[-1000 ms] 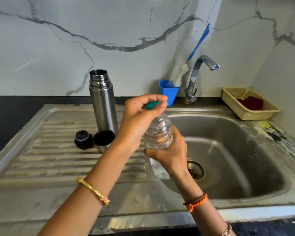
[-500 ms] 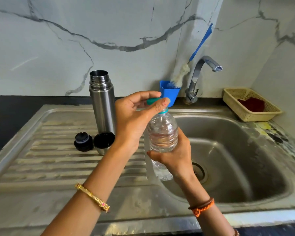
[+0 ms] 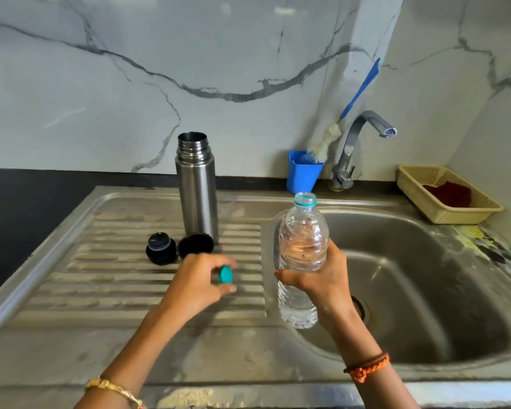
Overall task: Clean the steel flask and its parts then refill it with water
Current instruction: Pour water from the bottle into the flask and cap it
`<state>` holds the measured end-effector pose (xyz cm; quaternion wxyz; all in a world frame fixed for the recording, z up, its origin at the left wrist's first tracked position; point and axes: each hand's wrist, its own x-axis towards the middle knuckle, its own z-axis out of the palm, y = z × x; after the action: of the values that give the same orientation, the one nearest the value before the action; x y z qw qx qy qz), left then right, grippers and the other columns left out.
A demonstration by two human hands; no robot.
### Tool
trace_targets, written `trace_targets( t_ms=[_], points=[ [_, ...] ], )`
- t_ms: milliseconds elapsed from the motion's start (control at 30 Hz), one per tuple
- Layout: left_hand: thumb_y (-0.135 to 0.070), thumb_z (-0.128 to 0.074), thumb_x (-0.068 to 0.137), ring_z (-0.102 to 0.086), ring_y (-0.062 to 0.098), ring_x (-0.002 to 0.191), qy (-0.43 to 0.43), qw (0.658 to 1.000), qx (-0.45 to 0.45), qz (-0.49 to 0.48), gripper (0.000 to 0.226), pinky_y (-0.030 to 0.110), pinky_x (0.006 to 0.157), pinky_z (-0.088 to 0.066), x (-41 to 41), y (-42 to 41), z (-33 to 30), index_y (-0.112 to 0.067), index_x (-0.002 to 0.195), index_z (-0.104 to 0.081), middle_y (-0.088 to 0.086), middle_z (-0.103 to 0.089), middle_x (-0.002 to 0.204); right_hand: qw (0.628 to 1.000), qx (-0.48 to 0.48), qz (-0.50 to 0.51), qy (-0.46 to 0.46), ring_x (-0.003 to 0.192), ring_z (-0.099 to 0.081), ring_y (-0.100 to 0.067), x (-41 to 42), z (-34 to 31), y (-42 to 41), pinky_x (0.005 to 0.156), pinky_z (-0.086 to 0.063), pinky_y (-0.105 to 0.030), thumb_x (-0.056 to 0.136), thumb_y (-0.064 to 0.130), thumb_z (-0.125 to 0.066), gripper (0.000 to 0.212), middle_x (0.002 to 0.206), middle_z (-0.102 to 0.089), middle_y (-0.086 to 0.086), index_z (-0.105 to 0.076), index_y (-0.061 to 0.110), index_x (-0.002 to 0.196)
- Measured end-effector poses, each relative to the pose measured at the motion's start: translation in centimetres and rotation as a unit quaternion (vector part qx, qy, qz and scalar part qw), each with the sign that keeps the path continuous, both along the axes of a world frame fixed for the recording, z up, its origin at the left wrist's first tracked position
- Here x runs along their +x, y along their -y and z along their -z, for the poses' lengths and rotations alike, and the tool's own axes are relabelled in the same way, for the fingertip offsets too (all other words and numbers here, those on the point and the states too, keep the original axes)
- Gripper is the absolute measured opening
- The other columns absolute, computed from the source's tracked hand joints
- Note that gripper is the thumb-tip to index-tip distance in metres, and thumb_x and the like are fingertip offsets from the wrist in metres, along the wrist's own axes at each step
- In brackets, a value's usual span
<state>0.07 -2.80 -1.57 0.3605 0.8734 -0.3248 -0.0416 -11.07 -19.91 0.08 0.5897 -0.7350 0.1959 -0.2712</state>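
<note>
Looking down from the head camera, I see nearest me two forearms coming in from six o'clock, a gold bangle (image 3: 112,389) on the left wrist and an orange thread band (image 3: 368,366) on the right. My left hand (image 3: 198,286) hovers over the ribbed drainboard (image 3: 101,278), its thumb and fingers pinched around a small teal cap (image 3: 225,274) (the hand is a little blurred, so I cannot tell how each finger lies). At about three o'clock from it, my right hand (image 3: 319,278) is wrapped around the middle of a clear plastic water bottle (image 3: 303,246), held upright over the left edge of the sink basin (image 3: 425,290); its mouth is uncapped, with a teal ring at the neck, and there is water inside.

Further out, toward eleven o'clock of the left hand, a black stopper (image 3: 160,248) and a black-lined flask cup (image 3: 196,245) sit side by side on the drainboard. Just behind the cup stands the steel flask (image 3: 196,184), upright, its threaded mouth open.

At the back, around one o'clock, a blue holder (image 3: 303,172) carries a bottle brush (image 3: 331,134) with a blue handle leaning against the marble wall (image 3: 130,84). The tap (image 3: 357,143) stands just right of it, and a beige basket (image 3: 443,196) with something dark red inside rests at two o'clock.
</note>
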Motion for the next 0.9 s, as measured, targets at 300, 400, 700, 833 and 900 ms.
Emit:
trace_targets(
  t_ms=[300,400,700,833,900],
  points=[
    [-0.040,-0.082,0.062,-0.052,0.001,0.061,-0.017,0.995,0.096,-0.020,0.031,0.011,0.054,-0.035,0.0,-2.7,1.7,-0.016,0.081,-0.075,-0.008,-0.064,0.069,1.000,-0.005,-0.012,-0.004,0.076,-0.067,-0.022,0.2,0.5,-0.7,0.069,-0.055,-0.033,0.045,-0.002,-0.086,0.057,0.085,-0.069,-0.006,-0.061,0.010,0.096],
    [-0.039,-0.067,0.081,-0.061,0.018,0.093,0.021,0.994,0.111,-0.011,0.039,0.026,0.081,-0.047,-0.4,-3.1,2.3,-0.015,0.113,-0.068,0.007,-0.068,0.105,1.000,-0.004,-0.021,-0.005,0.075,-0.067,-0.023,0.3,0.7,-1.1,0.069,-0.054,-0.034,0.049,-0.007,-0.083,0.053,0.083,-0.068,-0.006,-0.060,0.009,0.094],
    [-0.024,-0.046,0.097,-0.040,0.023,0.120,0.062,0.958,0.278,0.021,0.051,0.035,0.094,-0.043,-0.9,-4.5,3.3,-0.023,0.146,-0.029,0.002,-0.044,0.133,0.999,-0.003,-0.031,-0.013,0.077,-0.067,-0.024,1.1,0.9,-2.5,0.070,-0.056,-0.037,0.049,-0.007,-0.083,0.056,0.085,-0.068,-0.007,-0.060,0.008,0.097],
    [-0.024,-0.057,0.091,-0.044,0.023,0.120,0.070,0.981,0.182,-0.020,0.042,0.031,0.101,-0.036,-1.3,-5.1,3.1,-0.014,0.132,-0.052,0.001,-0.052,0.135,0.999,-0.005,-0.030,-0.016,0.078,-0.066,-0.024,1.2,1.0,-2.5,0.070,-0.055,-0.035,0.049,-0.007,-0.083,0.057,0.087,-0.068,-0.008,-0.060,0.008,0.098],
    [-0.021,-0.063,0.086,-0.049,0.021,0.116,0.054,0.987,0.152,-0.027,0.040,0.029,0.100,-0.037,-1.5,-5.7,3.1,-0.012,0.124,-0.059,0.002,-0.053,0.130,0.999,-0.010,-0.027,-0.020,0.079,-0.066,-0.024,1.4,1.0,-2.6,0.071,-0.056,-0.036,0.049,-0.006,-0.083,0.057,0.087,-0.068,-0.008,-0.060,0.007,0.099]
  ],
)
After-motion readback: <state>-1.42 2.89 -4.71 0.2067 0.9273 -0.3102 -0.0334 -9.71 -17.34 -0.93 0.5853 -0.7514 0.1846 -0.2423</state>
